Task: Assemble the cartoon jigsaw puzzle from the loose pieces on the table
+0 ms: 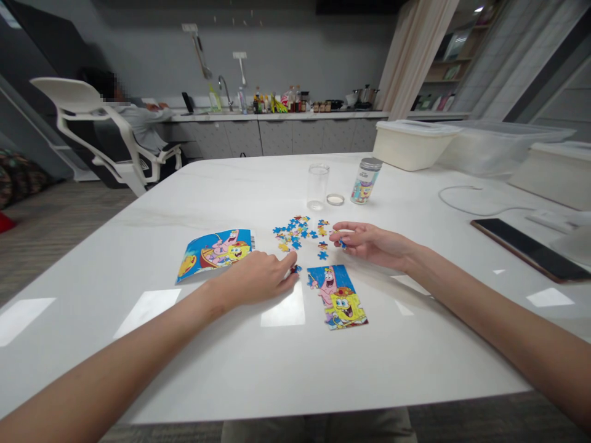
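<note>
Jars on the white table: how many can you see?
2: an uncovered clear jar just beyond the loose puzzle pieces, and a labelled jar with a silver lid to its right, past the loose round lid. Others could be hidden behind the plastic bins.

Head view: one wide-angle camera, worn, facing forward and down.
It is looking from above the near edge of a glossy white table (207, 375), catching the wearer's lap (318, 429) at the bottom; the left hand (263, 278) and right hand (373, 244) are showing at close range around mid-frame; the view is stretching across to kitchen base cabinets (277, 136) farther off, an office chair (78, 101) bordering it at left, storage boxes (410, 147) at right.
</note>
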Motion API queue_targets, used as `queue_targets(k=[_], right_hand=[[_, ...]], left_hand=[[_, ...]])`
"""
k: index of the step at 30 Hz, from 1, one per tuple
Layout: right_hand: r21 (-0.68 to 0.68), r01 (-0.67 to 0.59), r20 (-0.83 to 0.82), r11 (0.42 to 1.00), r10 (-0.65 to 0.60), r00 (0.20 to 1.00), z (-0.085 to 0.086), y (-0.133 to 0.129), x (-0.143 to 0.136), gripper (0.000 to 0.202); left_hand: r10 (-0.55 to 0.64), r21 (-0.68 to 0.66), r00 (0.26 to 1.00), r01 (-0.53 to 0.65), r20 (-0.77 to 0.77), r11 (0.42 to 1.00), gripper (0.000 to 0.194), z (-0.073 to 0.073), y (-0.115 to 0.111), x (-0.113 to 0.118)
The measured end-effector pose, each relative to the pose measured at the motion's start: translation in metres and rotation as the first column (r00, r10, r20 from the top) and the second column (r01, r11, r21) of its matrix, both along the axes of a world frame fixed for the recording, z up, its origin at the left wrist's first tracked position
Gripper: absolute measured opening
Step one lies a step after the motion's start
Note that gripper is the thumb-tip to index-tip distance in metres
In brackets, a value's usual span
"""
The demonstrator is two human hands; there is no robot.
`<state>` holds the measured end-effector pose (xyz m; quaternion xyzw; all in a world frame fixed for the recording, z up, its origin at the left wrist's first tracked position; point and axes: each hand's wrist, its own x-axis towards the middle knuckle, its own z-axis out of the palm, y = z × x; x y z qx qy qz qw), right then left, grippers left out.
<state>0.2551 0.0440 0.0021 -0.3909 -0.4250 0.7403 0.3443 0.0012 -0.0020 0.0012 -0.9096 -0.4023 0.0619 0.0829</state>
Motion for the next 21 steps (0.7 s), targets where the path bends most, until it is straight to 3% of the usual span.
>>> queue_targets(k=[12,21], right_hand=[[0.001,-0.070,-0.014,0.998,0.070,0.997,0.0019,-0.0014,0.0018,0.040],[-0.012,-0.049,-0.043,0.999,0.049,0.998,0.0027,-0.0030,0.0014,0.032]], left_hand=[[0.011,-0.004,0.998,-0.011,-0.056,1.000,0.031,0.0011,0.0000,-0.0008],[-0.009,0.021,0.999,0.010,-0.032,1.000,0.032,-0.0002,0.0000,-0.0012]])
